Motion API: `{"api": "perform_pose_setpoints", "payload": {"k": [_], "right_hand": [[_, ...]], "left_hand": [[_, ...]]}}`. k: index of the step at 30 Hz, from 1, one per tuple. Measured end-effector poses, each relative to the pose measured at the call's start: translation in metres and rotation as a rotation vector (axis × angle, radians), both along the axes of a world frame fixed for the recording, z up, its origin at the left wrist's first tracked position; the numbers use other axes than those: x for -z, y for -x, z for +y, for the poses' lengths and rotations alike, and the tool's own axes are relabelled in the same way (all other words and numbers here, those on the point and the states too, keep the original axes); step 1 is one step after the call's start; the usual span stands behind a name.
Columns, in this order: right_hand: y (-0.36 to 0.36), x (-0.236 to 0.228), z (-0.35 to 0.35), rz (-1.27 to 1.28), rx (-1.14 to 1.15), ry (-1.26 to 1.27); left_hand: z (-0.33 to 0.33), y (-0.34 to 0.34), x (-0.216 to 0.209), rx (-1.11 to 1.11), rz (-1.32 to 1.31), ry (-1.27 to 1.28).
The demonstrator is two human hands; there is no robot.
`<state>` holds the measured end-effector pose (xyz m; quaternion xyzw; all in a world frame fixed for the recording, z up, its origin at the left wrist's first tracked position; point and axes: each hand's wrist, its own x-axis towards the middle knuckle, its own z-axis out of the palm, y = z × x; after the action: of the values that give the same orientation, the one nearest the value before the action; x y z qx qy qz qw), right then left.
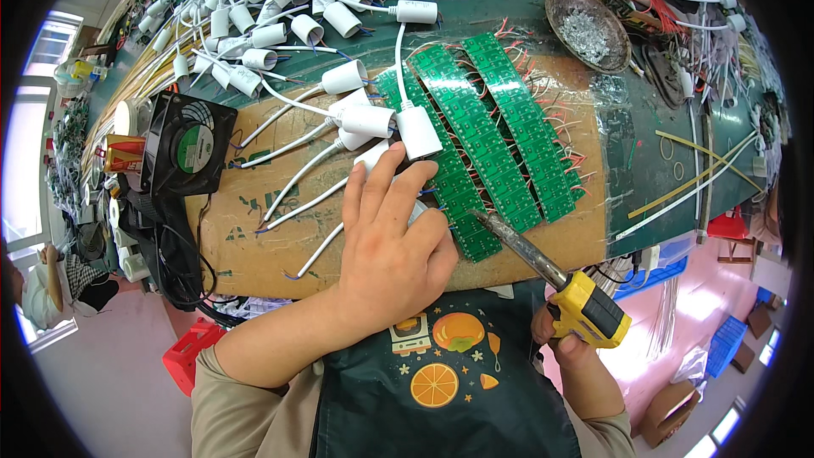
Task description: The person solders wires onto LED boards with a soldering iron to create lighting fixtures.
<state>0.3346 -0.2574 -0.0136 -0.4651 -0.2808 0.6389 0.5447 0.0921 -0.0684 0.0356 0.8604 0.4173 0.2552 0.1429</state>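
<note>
My left hand (394, 233) lies over a group of white cylindrical cable sockets with its fingers spread. Its fingertips touch the lower end of one white socket (419, 131). Another white piece shows partly beneath the palm; the rest of it is hidden. Closed round the yellow and black handle of a soldering gun (591, 309) is my right hand (564, 339). The gun's metal tip points up and left, at the lower part of a green circuit board strip (458, 212). Two more green board strips (500, 178) lie beside it, with red wires along their edges.
A brown cardboard sheet (254, 259) covers the near bench. White sockets (339, 21) pile up at the back. A black fan (191, 144) stands left; a round dish of silvery scraps (588, 30) sits back right. Thin strips (695, 174) cross on the right.
</note>
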Motion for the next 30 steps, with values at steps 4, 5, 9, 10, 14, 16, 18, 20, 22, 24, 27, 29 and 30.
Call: {"api": "perform_pose_setpoints", "payload": {"k": [4,5,9,10,14,16,18,20,22,24,27,29,30], "right_hand": [[0.000,-0.001,0.004,0.015,-0.001,-0.025],[0.000,-0.002,0.005,0.021,-0.011,-0.025],[0.002,-0.005,0.011,0.029,-0.020,-0.038],[0.003,-0.006,0.012,0.033,-0.008,-0.036],[0.003,-0.007,0.016,0.038,0.009,-0.050],[0.003,-0.009,0.017,0.033,0.017,-0.057],[0.002,-0.010,0.019,0.031,0.025,-0.066],[0.001,-0.013,0.021,0.014,0.034,-0.065],[-0.001,-0.009,0.018,-0.005,0.047,-0.072],[-0.003,-0.007,0.018,-0.020,0.055,-0.082],[-0.003,-0.007,0.022,0.002,0.039,-0.086],[-0.003,-0.008,0.022,0.031,0.027,-0.067],[-0.005,-0.009,0.023,0.033,0.020,-0.075]], "left_hand": [[0.000,0.001,0.000,0.005,0.007,0.003],[0.000,0.001,0.000,0.007,0.012,0.007],[0.000,0.001,0.001,0.006,0.015,-0.003],[-0.001,0.002,0.001,0.004,0.015,-0.003],[0.000,0.004,-0.002,0.010,0.035,-0.009],[-0.002,0.008,-0.006,0.003,0.033,-0.011],[-0.005,0.016,-0.008,-0.005,0.034,-0.016],[-0.010,0.027,-0.010,0.021,0.140,-0.049],[-0.016,0.035,-0.006,0.025,0.187,-0.099],[-0.017,0.039,-0.007,0.023,0.239,-0.151],[-0.013,0.041,-0.018,0.048,0.234,-0.137],[-0.002,0.039,-0.024,0.105,0.221,-0.323],[0.005,0.035,-0.030,0.112,0.222,-0.292]]}}
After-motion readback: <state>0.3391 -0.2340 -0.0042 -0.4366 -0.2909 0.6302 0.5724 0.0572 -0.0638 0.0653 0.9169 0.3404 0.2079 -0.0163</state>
